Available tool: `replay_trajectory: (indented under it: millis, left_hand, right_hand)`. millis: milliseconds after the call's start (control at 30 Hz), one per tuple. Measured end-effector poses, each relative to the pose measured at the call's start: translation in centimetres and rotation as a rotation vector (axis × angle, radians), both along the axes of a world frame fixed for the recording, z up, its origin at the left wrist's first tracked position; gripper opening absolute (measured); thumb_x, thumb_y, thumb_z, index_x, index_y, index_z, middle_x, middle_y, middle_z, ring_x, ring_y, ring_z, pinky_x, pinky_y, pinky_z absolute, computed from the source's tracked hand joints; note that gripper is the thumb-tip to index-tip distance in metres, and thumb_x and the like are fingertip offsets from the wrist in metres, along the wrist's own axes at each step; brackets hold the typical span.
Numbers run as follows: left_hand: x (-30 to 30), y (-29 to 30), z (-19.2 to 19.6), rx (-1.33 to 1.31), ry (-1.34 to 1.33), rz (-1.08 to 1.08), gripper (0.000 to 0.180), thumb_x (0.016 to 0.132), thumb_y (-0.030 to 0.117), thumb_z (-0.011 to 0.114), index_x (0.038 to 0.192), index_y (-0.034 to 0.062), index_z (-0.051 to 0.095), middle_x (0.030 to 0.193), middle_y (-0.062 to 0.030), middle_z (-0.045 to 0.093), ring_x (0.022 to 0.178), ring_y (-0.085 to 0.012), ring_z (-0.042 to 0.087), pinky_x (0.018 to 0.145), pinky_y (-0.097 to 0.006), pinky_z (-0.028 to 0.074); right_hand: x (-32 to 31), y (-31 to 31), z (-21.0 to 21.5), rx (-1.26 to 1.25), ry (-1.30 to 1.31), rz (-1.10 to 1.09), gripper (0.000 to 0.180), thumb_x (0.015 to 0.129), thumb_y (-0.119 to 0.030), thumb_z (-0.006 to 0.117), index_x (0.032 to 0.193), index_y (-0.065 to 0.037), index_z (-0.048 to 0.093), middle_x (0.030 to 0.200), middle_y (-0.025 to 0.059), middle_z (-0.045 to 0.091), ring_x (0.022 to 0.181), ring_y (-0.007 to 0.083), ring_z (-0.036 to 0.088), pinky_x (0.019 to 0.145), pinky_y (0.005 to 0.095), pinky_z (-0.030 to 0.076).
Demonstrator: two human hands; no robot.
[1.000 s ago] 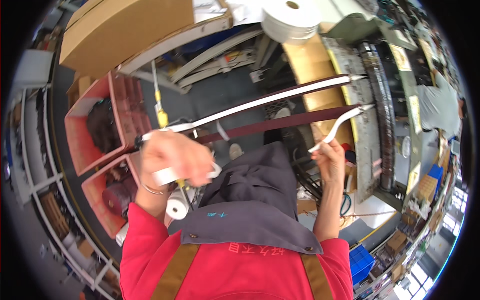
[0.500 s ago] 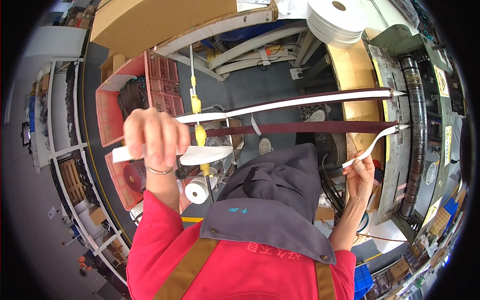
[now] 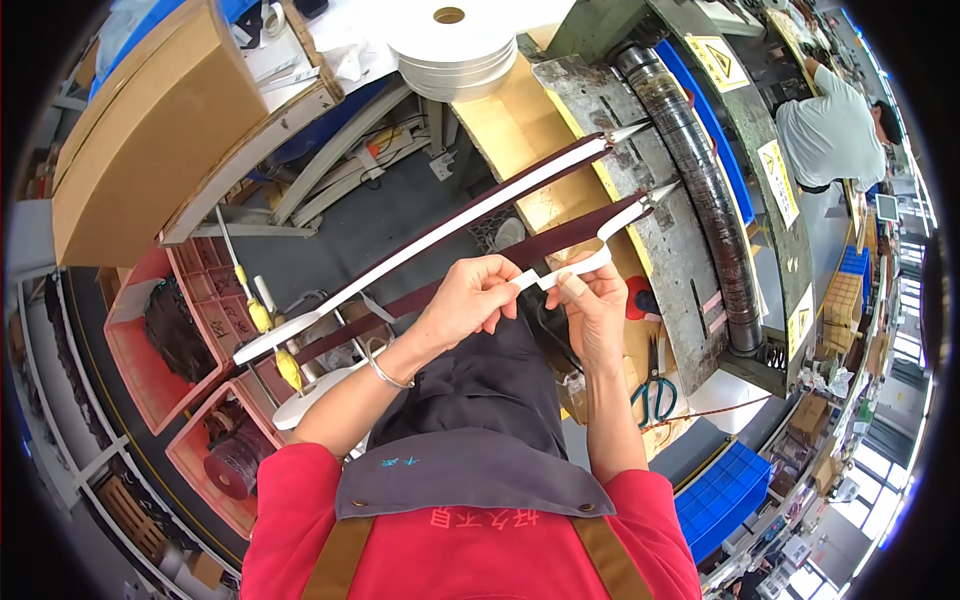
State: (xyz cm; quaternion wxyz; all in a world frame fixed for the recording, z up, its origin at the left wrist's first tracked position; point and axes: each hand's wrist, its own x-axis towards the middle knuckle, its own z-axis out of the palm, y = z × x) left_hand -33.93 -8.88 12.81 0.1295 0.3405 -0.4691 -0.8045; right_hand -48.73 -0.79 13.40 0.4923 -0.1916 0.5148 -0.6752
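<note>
My left hand point(image 3: 470, 300) pinches the short end of a white tape between thumb and fingertips. Close beside it, my right hand point(image 3: 592, 308) grips another white tape point(image 3: 601, 262) near its loose end, which curves up to a metal pointed tip point(image 3: 660, 194). The two tape ends nearly meet between my hands; whether they touch I cannot tell. Behind my hands a maroon strip point(image 3: 560, 236) stretches from that tip toward the lower left. Farther off, a second maroon strip with a white tape point(image 3: 450, 220) along it runs to another pointed tip point(image 3: 628, 132).
On the right stand a metal plate point(image 3: 655, 270) and a dark wrapped roller point(image 3: 690, 170). Blue-handled scissors point(image 3: 655, 395) lie near my right forearm. White tape rolls point(image 3: 455, 60) are stacked at the back. Pink bins point(image 3: 150, 300) and yellow-wrapped guides point(image 3: 258, 315) are leftward. A person point(image 3: 832, 135) works beyond.
My left hand has come from the far left to beside my right hand, now pinching a tape end there. My view has turned to the right.
</note>
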Motion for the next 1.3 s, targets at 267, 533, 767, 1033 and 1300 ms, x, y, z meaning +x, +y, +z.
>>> replay_trajectory:
  millis: [267,533,767,1033,1300]
  left_hand:
    - [-1.1,0.0,0.6,-0.003,-0.039,-0.024,0.014,0.082,0.008,0.05,0.088,-0.0016,0.058,0.058,-0.0023,0.057,0.04,-0.002,0.046,0.034,-0.014,0.031]
    - [-1.2,0.2,0.5,0.012,-0.039,-0.022,0.014,0.082,0.008,0.05,0.089,-0.0018,0.058,0.058,-0.0028,0.057,0.04,-0.0025,0.047,0.034,-0.014,0.032]
    - [-1.0,0.3,0.6,0.011,-0.033,-0.011,0.014,0.082,0.008,0.05,0.089,-0.0012,0.058,0.058,-0.0027,0.057,0.041,-0.0024,0.047,0.035,-0.014,0.032]
    - [-1.4,0.8,1.1,-0.053,-0.042,0.005,0.014,0.084,0.014,0.053,0.084,0.001,0.058,0.057,-0.0007,0.054,0.041,-0.0014,0.044,0.036,-0.014,0.031]
    - [-1.5,1.0,1.0,-0.08,-0.067,-0.042,0.016,0.085,0.018,0.054,0.08,0.0026,0.057,0.056,-0.0002,0.054,0.044,-0.0014,0.046,0.039,-0.015,0.033]
  right_hand:
    - [-0.3,-0.2,-0.3,0.03,0.045,-0.008,0.014,0.077,0.001,0.056,0.09,0.0,0.052,0.074,0.005,0.055,0.062,0.009,0.053,0.051,0.0208,0.045]
    - [-0.3,-0.2,-0.5,0.041,0.032,-0.007,0.014,0.077,0.001,0.056,0.091,0.0,0.052,0.074,0.0048,0.055,0.061,0.008,0.052,0.05,0.0203,0.044]
    - [-0.1,-0.1,-0.8,0.038,0.045,-0.007,0.014,0.077,0.002,0.056,0.09,0.0,0.052,0.074,0.0047,0.055,0.061,0.0078,0.052,0.05,0.0197,0.044]
    - [0.3,0.1,-1.0,0.015,0.141,-0.01,0.014,0.079,0.0,0.055,0.092,0.0,0.051,0.074,0.0036,0.055,0.062,0.0068,0.052,0.052,0.0195,0.044]
    - [0.5,0.8,-1.6,0.134,0.347,0.139,0.012,0.08,-0.008,0.057,0.09,-0.001,0.059,0.074,0.0015,0.056,0.064,0.0076,0.053,0.054,0.0222,0.042]
